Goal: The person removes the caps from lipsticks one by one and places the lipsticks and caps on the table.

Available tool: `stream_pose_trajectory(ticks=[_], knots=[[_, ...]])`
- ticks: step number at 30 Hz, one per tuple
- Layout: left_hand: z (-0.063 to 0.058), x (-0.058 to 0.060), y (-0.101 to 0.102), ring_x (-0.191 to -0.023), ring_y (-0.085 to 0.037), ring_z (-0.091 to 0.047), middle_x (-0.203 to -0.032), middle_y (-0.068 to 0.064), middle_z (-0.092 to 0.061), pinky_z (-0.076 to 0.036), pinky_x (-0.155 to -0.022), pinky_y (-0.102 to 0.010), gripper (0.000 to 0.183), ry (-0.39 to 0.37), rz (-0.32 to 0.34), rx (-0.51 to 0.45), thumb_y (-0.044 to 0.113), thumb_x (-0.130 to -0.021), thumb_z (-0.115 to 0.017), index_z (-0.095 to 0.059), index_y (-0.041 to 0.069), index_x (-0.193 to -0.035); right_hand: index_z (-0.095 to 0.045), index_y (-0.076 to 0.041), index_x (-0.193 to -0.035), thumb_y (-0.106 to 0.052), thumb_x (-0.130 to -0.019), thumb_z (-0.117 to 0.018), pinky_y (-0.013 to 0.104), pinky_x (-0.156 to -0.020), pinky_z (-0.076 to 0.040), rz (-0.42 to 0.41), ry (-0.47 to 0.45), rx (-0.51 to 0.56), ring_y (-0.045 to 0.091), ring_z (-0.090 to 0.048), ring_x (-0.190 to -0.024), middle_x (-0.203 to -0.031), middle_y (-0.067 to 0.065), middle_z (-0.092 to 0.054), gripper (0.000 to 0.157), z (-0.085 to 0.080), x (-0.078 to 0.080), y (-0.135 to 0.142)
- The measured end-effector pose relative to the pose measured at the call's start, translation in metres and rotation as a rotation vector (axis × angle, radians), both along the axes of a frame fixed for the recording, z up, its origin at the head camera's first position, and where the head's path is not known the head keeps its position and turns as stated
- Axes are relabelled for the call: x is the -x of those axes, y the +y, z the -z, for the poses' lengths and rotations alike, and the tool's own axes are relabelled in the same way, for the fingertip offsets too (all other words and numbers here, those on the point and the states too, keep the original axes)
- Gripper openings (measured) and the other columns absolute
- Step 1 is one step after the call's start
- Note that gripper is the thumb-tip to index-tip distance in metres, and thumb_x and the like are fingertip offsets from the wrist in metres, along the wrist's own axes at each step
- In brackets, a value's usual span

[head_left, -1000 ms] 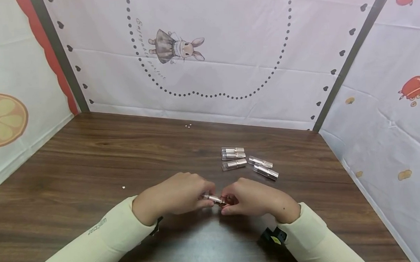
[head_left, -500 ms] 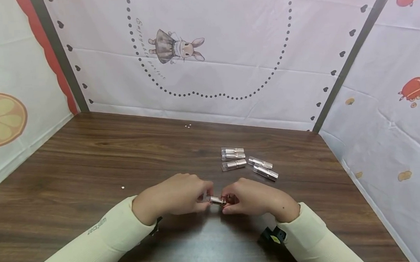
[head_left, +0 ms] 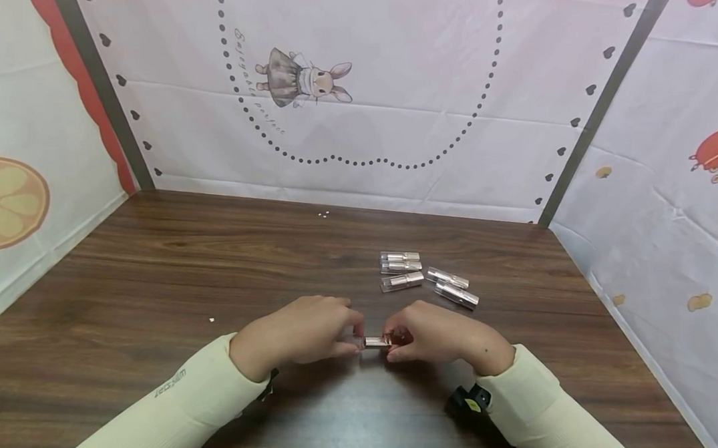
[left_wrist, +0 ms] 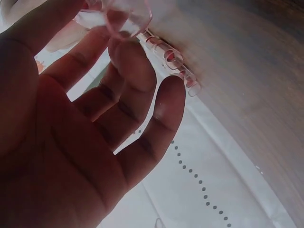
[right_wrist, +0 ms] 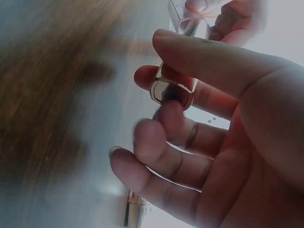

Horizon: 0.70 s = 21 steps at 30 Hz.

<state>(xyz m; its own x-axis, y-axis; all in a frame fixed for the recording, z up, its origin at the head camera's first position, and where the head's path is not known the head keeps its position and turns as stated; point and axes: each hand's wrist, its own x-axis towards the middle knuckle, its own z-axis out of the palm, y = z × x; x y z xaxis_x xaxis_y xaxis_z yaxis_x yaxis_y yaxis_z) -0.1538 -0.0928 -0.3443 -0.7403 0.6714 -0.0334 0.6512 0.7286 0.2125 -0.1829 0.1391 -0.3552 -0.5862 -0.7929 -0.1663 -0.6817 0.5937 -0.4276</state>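
Observation:
My left hand (head_left: 306,330) pinches the clear cap (left_wrist: 129,20) of a lipstick (head_left: 376,342) between thumb and fingers. At the other end, my right hand (head_left: 438,331) grips the shiny rose-gold base (right_wrist: 172,91), thumb on one side and fingers on the other. The tube lies nearly level between the two hands, its silvery middle bare to view in the head view. Part of the cap is hidden behind the left fingers. Just beyond the right hand, several more lipsticks (head_left: 402,281) with clear caps lie on the wooden table (head_left: 246,255).
Beside those lies a slanted pair, the nearer lipstick (head_left: 456,294) closest to my right hand. A white speck (head_left: 212,320) is left of my left hand, and several small white bits (head_left: 324,214) sit near the back. Printed cloth walls (head_left: 388,62) enclose the table's back and sides.
My hands have drawn slightly apart, and more of the lipstick's silvery middle shows between them. The tube has gone from tilted to almost level. The lipsticks on the table stay put.

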Motion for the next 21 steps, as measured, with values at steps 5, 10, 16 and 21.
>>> stream_pose_trajectory(ticks=[5, 10, 16, 21], knots=[[0.0007, 0.0022, -0.0005, -0.072, -0.005, -0.058, -0.085, 0.01, -0.067, -0.051, -0.071, -0.034, 0.016, -0.021, 0.007, -0.003, 0.036, -0.088, -0.076, -0.071, 0.022, -0.095, -0.063, -0.022, -0.082, -0.025, -0.091, -0.074, 0.02, -0.059, -0.039, -0.006, -0.004, 0.002, 0.001, -0.046, -0.063, -0.071, -0.013, -0.054, 0.015, 0.0006, 0.0017, 0.0002], [0.001, 0.0037, 0.0001, -0.063, -0.001, -0.054, -0.071, 0.014, -0.058, -0.047, -0.064, -0.027, 0.015, -0.06, 0.004, -0.017, 0.032, -0.088, -0.077, -0.07, 0.02, -0.094, -0.06, -0.022, -0.078, -0.023, -0.092, -0.073, 0.019, -0.056, -0.035, 0.006, -0.014, 0.014, 0.0, -0.041, -0.058, -0.066, -0.012, -0.048, 0.019, 0.0014, 0.0019, 0.001], [0.0001, 0.0038, 0.0008, -0.062, -0.001, -0.053, -0.069, 0.015, -0.057, -0.045, -0.061, -0.025, 0.014, -0.078, 0.008, -0.041, 0.03, -0.087, -0.078, -0.068, 0.021, -0.09, -0.06, -0.021, -0.081, -0.024, -0.092, -0.073, 0.019, -0.055, -0.038, 0.018, 0.017, 0.062, -0.002, -0.043, -0.058, -0.066, -0.014, -0.051, 0.017, 0.0024, 0.0029, 0.0003], [0.0012, 0.0052, 0.0019, -0.067, -0.001, -0.057, -0.074, 0.014, -0.063, -0.049, -0.066, -0.028, 0.017, -0.079, 0.015, -0.051, 0.029, -0.086, -0.079, -0.067, 0.02, -0.092, -0.06, -0.018, -0.089, -0.024, -0.091, -0.074, 0.019, -0.058, -0.042, 0.026, -0.001, 0.126, -0.003, -0.048, -0.06, -0.068, -0.014, -0.057, 0.016, 0.004, 0.0032, -0.0011]])
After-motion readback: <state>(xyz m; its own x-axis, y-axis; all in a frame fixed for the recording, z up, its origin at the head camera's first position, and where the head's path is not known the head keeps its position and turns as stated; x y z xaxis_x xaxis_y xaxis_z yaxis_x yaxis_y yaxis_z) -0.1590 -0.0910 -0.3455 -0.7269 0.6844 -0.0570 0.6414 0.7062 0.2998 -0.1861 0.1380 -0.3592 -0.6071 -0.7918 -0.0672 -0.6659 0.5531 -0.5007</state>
